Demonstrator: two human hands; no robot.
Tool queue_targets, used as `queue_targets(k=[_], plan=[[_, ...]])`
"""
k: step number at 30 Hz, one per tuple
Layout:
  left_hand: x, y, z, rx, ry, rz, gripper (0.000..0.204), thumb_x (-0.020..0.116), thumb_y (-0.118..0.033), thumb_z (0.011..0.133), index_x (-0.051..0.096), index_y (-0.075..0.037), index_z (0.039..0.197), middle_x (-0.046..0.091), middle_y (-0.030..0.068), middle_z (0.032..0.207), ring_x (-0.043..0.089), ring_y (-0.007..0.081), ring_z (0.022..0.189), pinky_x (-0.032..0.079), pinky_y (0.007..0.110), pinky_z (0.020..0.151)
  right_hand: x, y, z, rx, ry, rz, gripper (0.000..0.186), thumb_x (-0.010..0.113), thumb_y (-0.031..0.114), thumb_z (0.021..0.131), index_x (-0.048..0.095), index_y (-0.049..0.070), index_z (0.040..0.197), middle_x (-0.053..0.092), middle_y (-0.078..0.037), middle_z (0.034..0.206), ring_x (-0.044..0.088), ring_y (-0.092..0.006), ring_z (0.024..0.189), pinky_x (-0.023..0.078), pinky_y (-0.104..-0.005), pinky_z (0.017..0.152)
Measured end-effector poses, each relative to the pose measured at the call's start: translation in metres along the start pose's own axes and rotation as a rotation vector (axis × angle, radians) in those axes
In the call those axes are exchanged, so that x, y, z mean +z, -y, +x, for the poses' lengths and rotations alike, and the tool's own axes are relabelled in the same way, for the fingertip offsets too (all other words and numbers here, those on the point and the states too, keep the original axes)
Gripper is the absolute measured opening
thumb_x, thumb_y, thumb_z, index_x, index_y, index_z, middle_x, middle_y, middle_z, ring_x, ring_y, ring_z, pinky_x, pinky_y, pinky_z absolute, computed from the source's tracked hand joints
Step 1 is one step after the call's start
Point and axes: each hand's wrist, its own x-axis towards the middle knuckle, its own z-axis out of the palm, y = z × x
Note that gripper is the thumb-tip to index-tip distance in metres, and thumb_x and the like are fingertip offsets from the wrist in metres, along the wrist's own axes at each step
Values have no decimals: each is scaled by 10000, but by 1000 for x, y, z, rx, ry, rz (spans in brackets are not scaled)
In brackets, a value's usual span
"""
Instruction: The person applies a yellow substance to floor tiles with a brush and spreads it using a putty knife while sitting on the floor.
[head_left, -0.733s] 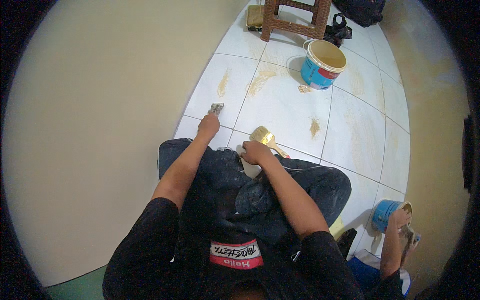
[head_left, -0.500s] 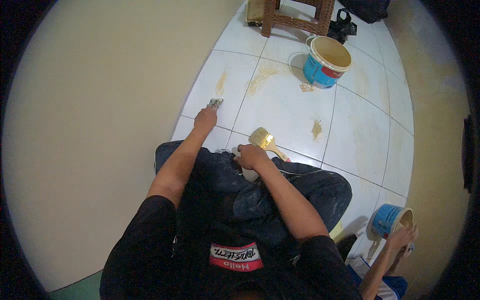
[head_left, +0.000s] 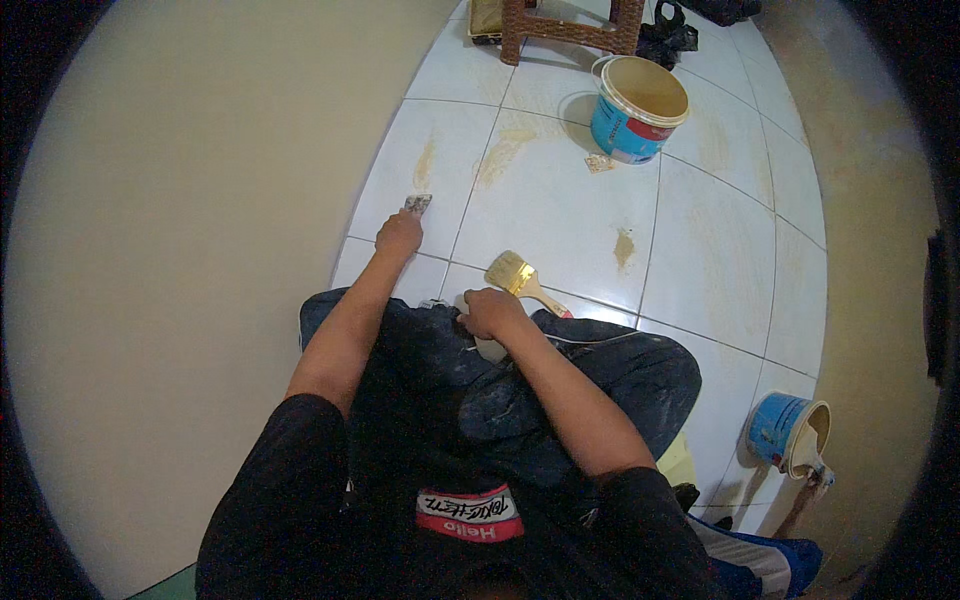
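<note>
My left hand (head_left: 398, 233) is closed around a paint scraper (head_left: 418, 204), whose flat blade rests on or just above the white tiles, left of centre. My right hand (head_left: 488, 312) is curled over my lap, gripping a pale object (head_left: 491, 349) that it largely hides; I cannot make out what that is. A wide paintbrush (head_left: 511, 270) with a wooden handle lies on the tiles just beyond my right hand. My crossed legs in dark, paint-marked trousers (head_left: 630, 385) are beneath both arms.
A blue bucket (head_left: 630, 138) stands beyond the brush, near a brown woven stool (head_left: 570, 35), a tray (head_left: 485, 15) and black bags (head_left: 665, 45). A second bucket (head_left: 775, 428) is tipped at right, beside another person's hand (head_left: 812, 485). A plain wall (head_left: 180, 250) runs along the left.
My hands have shifted slightly left, along with the floor and objects in the view. The other person's hand has moved lower at the second bucket, with much of that arm now out of sight.
</note>
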Motion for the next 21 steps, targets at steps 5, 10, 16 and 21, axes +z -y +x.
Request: queue_targets(k=[5, 10, 16, 21], plan=[[1, 19, -7, 121, -1, 135, 389, 388, -293, 969, 588, 35, 1028, 660, 260, 992, 669, 388, 928, 546, 476, 796, -6, 16, -3, 1, 53, 14, 447, 607, 389, 873, 615, 27, 1136, 666, -191, 1096, 635, -342, 1044, 507, -444, 884], [-1, 31, 14, 117, -36, 187, 335, 417, -245, 942, 616, 23, 977, 665, 252, 989, 681, 371, 907, 557, 454, 789, 7, 20, 1, -45, -17, -15, 380, 651, 372, 849, 654, 63, 1070, 691, -173, 1027, 664, -333, 994, 538, -467, 796], [-2, -21, -9, 28, 30, 26, 342, 419, -236, 930, 619, 29, 1014, 654, 259, 1038, 662, 384, 970, 543, 464, 827, 13, -10, 0, 16, -23, 13, 382, 654, 366, 836, 657, 69, 1076, 690, -175, 1028, 664, -342, 987, 527, -484, 817], [-15, 2, -17, 110, 49, 72, 359, 425, -288, 952, 597, 6, 1065, 639, 257, 1075, 645, 396, 989, 533, 493, 832, 2, 17, -3, -32, 19, -2, 431, 626, 388, 856, 632, 43, 1113, 676, -187, 1064, 646, -346, 1022, 513, -475, 857]])
